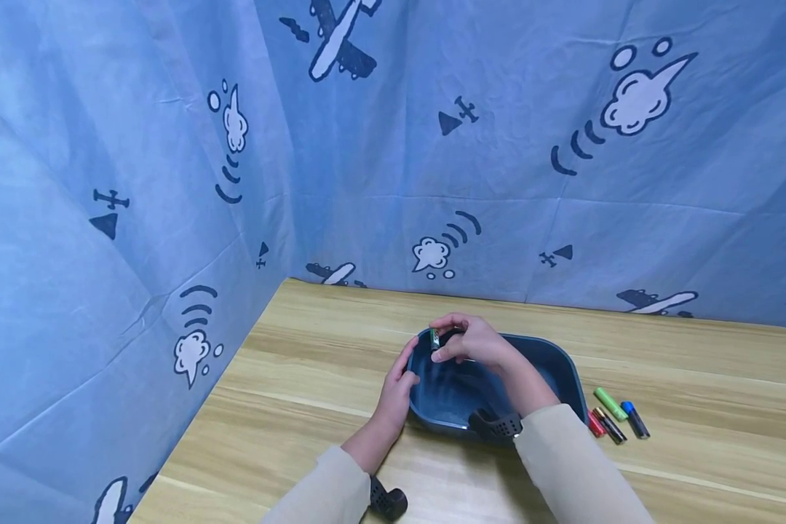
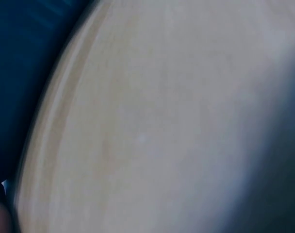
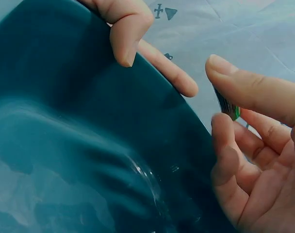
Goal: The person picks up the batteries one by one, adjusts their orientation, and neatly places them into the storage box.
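Note:
In the head view, my right hand (image 1: 477, 343) pinches a small cylindrical battery (image 1: 435, 339) above the left end of a dark blue plastic basin (image 1: 561, 362). The right wrist view shows this battery (image 3: 228, 106) between thumb and fingers, dark with a green end, partly covered by them. My left hand (image 1: 394, 393) holds the basin's left wall, its thumb inside the rim and its fingers along the outside. Mostly wooden table (image 2: 128, 116) fills the left wrist view, with the basin's edge (image 2: 26, 73) at its left.
Right of the basin lie a light green battery (image 1: 610, 404), a dark one with a blue end (image 1: 635, 420), a black and gold one (image 1: 610, 426) and a red one (image 1: 596, 423), partly hidden by the basin. A blue patterned curtain (image 1: 380, 160) hangs behind the table.

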`<state>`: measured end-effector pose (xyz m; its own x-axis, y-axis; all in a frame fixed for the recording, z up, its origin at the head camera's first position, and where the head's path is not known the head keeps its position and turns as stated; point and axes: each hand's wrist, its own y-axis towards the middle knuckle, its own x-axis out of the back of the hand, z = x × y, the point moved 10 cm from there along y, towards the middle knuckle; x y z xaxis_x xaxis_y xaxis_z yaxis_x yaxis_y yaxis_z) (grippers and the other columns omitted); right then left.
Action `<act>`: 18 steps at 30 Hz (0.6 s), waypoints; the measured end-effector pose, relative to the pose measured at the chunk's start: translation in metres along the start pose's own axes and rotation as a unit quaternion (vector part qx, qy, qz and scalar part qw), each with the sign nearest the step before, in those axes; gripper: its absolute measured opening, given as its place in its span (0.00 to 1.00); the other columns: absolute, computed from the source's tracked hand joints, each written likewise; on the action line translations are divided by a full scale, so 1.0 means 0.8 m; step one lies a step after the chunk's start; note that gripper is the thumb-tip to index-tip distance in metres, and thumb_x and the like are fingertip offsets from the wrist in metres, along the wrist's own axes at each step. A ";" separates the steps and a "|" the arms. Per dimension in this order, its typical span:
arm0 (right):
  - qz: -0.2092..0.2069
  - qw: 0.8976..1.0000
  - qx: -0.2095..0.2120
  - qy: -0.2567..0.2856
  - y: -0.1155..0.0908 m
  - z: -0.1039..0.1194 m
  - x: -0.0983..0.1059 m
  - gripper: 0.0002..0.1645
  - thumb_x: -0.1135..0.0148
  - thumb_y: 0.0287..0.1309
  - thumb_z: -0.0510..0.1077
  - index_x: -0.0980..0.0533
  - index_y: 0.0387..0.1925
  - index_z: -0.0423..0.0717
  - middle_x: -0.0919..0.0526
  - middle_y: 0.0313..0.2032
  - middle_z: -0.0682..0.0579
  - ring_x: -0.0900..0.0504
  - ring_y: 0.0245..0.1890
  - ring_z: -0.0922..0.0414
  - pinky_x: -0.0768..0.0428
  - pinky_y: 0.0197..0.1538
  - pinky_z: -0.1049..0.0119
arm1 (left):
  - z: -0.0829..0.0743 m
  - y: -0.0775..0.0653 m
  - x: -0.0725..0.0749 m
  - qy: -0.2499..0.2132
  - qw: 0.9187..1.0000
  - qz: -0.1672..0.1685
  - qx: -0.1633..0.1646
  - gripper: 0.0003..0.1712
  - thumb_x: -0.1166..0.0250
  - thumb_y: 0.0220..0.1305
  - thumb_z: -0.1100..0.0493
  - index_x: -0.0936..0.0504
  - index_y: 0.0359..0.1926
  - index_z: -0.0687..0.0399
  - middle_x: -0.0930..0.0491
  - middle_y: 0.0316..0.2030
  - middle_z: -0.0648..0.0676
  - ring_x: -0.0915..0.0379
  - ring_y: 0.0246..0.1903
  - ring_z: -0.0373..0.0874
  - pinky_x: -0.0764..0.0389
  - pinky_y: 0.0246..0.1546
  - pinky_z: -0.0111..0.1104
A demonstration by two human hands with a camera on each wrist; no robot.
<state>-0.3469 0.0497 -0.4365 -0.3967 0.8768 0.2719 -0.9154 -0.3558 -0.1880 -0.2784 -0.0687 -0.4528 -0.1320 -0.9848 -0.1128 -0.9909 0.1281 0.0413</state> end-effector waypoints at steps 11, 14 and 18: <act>0.020 0.996 0.052 -0.067 0.001 0.004 -0.010 0.30 0.26 0.37 0.34 0.26 0.47 0.41 0.27 0.39 0.44 0.23 0.23 0.54 0.22 0.30 0.62 | -0.002 -0.002 -0.002 -0.012 1.000 0.008 -0.004 0.36 0.59 0.56 0.73 0.44 0.69 0.59 0.48 0.69 0.59 0.55 0.68 0.52 0.50 0.65 0.46; 0.021 0.992 0.063 -0.112 0.002 0.004 -0.014 0.30 0.25 0.35 0.34 0.26 0.45 0.42 0.27 0.38 0.45 0.24 0.22 0.54 0.22 0.29 0.62 | -0.001 -0.002 -0.003 -0.011 1.000 0.012 0.000 0.36 0.59 0.57 0.72 0.45 0.70 0.58 0.50 0.69 0.58 0.55 0.68 0.53 0.49 0.65 0.45; 0.010 0.985 0.078 -0.152 0.003 0.007 -0.015 0.30 0.24 0.33 0.35 0.25 0.43 0.43 0.27 0.38 0.47 0.25 0.23 0.55 0.23 0.29 0.63 | -0.001 -0.003 -0.004 -0.010 1.000 0.015 0.003 0.36 0.60 0.59 0.72 0.46 0.70 0.57 0.50 0.70 0.58 0.55 0.68 0.53 0.49 0.65 0.46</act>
<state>-0.3445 0.0364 -0.4347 -0.3944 0.7403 0.5445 -0.8974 -0.4377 -0.0551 -0.2756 -0.0662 -0.4519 -0.1613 -0.9782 -0.1311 -0.9868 0.1575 0.0383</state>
